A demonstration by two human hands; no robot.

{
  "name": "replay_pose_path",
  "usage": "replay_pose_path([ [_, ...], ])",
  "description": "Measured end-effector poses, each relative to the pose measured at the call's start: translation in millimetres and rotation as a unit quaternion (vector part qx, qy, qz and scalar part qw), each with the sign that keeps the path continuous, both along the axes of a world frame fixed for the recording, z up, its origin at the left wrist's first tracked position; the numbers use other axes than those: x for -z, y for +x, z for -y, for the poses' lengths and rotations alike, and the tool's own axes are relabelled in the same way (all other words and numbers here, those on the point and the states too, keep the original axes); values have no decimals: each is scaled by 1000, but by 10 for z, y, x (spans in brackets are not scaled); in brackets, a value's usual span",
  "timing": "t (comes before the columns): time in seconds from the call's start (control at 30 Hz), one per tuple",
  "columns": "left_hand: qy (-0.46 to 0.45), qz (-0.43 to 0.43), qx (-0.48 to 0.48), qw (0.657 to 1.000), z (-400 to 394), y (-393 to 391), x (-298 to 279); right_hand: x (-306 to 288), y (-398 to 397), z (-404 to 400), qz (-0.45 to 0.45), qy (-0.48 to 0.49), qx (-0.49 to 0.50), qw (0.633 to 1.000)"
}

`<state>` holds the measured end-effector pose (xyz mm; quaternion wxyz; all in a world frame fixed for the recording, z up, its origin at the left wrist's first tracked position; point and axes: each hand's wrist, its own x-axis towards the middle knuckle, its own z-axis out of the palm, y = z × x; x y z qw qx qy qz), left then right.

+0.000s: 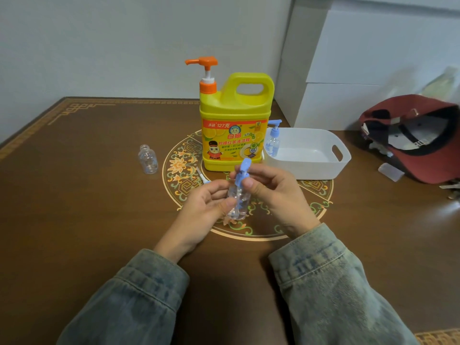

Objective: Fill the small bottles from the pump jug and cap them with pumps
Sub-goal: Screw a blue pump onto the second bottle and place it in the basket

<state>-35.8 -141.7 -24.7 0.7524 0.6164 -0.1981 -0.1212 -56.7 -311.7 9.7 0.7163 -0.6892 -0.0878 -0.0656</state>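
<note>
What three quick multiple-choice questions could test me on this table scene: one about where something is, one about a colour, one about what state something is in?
1. Where does the capped small bottle stand?
A. In the white basket
B. On the red cap
C. Left of the jug

2. What colour is the jug's pump?
A. Blue
B. Orange
C. White

3. What state is the bottle on the left in?
A. Capped and full
B. Lying on its side
C. Upright, open, no pump

Answers:
1. A: it stands at the left end of the white basket, just right of the yellow jug.
2. B: the pump head and collar are orange; only the small pumps are blue.
3. C: its neck is bare and it looks empty, while the left hand and right hand fit a blue pump onto another bottle.
</note>
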Motion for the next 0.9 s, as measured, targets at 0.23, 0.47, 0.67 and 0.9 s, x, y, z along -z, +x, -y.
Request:
replay_pose_path([
  [0.23, 14, 24, -15, 1000, -30, 19, -24, 14, 17, 40, 8, -12, 72, 997],
  [0.47, 4, 76, -84, 994, -59, 29, -126, 48, 0, 63, 9, -38, 126, 991],
  [0.67, -2, 115, -121, 986, 143, 177, -368, -232, 56, 258, 29, -85, 189, 978],
  [0.9, 3, 131, -135, 982, 377, 501, -438, -595, 619, 953, 35, -190, 359, 913],
])
